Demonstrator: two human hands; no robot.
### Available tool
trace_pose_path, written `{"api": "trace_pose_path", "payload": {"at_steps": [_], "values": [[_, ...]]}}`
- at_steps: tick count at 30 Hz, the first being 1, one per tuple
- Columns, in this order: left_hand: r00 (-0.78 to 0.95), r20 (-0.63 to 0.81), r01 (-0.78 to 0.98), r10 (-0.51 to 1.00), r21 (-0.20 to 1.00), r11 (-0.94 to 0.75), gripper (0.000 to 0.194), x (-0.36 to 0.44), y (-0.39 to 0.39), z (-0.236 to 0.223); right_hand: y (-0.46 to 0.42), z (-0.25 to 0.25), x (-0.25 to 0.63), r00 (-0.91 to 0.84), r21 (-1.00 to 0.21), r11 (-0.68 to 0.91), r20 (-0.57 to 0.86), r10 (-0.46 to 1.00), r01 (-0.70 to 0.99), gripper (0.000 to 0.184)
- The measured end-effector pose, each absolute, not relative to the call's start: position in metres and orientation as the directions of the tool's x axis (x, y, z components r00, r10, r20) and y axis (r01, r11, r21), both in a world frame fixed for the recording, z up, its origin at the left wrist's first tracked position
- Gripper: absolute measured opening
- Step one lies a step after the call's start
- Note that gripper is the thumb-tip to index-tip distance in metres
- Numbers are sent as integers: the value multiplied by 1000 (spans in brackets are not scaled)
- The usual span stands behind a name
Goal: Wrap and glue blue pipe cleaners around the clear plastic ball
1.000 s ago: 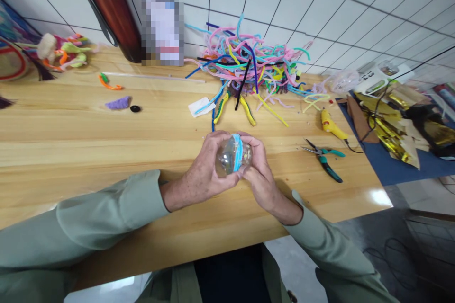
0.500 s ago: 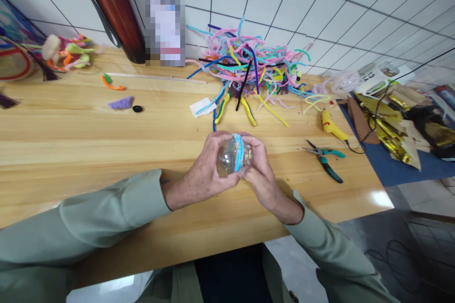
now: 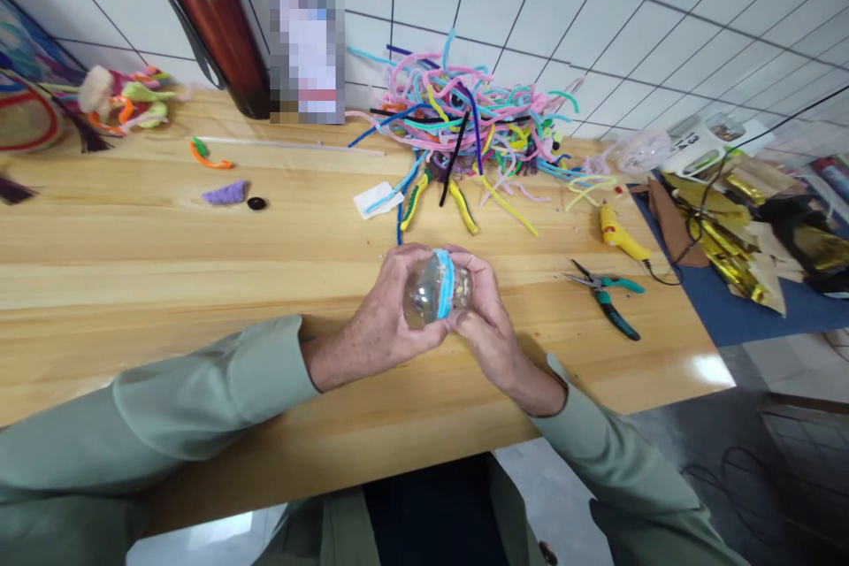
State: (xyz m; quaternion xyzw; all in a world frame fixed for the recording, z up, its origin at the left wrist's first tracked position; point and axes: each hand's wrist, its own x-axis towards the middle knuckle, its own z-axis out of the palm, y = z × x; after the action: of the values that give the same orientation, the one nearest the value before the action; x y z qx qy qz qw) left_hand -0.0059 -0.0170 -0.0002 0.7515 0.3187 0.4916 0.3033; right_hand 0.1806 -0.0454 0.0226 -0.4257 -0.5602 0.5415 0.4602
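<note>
Between my two hands is a clear, rounded plastic ball [image 3: 419,295] with a light-blue fuzzy band [image 3: 445,285] around its middle. My left hand [image 3: 391,314] wraps its left side, thumb below. On the right side, my right hand [image 3: 485,309] curls around it, with its thumb near the band. Small light specks show inside the right half, too small to name. Just beyond the hands, yellow-handled pliers [image 3: 462,207] stick out from under a heap of coloured pipe cleaners [image 3: 431,128].
Teal-handled pliers [image 3: 607,296] and a yellow glue gun [image 3: 622,234] lie to the right on the wooden table [image 3: 165,274]. At the left are a purple fuzzy piece [image 3: 225,193] and a black ring [image 3: 256,203]. A red-brown thermos [image 3: 222,26] stands against the tiled wall.
</note>
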Motion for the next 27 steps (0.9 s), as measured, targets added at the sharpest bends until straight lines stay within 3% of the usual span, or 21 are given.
{"api": "trace_pose_path", "payload": {"at_steps": [21, 27], "values": [[312, 517, 215, 797, 779, -589, 74, -7, -17, -1, -44, 19, 180, -189, -998, 50, 56, 980, -34, 61], [322, 479, 199, 817, 809, -553, 74, -9, -14, -4, -35, 27, 190, -216, -998, 11, 24, 976, -62, 48]]}}
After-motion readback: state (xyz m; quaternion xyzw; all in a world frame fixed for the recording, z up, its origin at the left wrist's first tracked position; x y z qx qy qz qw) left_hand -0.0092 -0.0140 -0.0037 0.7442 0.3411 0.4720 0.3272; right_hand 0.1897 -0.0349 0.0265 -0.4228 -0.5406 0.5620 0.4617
